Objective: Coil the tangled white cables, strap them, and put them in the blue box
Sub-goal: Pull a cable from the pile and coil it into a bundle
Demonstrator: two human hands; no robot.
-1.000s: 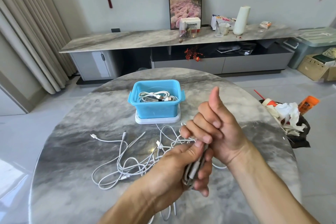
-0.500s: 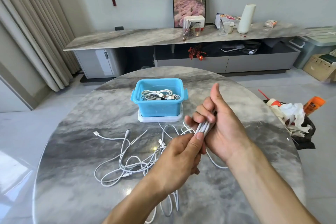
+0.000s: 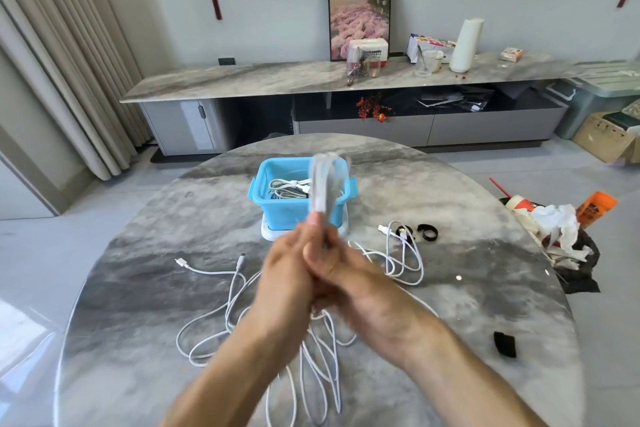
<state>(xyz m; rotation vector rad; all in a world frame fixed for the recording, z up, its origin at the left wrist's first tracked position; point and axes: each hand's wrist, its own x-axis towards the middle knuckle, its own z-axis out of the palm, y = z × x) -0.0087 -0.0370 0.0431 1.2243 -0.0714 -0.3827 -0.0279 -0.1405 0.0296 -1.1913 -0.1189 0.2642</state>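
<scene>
Above the middle of the round grey marble surface (image 3: 138,253), we hold a bundle of looped white cable (image 3: 323,184) upright in both hands, its top blurred in front of the blue plastic box (image 3: 277,211). Our left hand (image 3: 287,274) and right hand (image 3: 346,270) press together at the bundle's lower end, and each grip looks clenched round the gathered strands, though blur hides the fingers' exact lie. More tangled white cables (image 3: 311,350) sprawl on the surface below our wrists, and a smaller loose white cable (image 3: 405,256) lies to the right, just beside a black ring-shaped strap (image 3: 427,231). A flat black strap (image 3: 505,343) lies well apart, near the right edge. The box already holds coiled cables. We judge the cable light, limp and springy, apt to unwind, so we should pinch it at the bundle's waist, where all loops cross, while strapping.
</scene>
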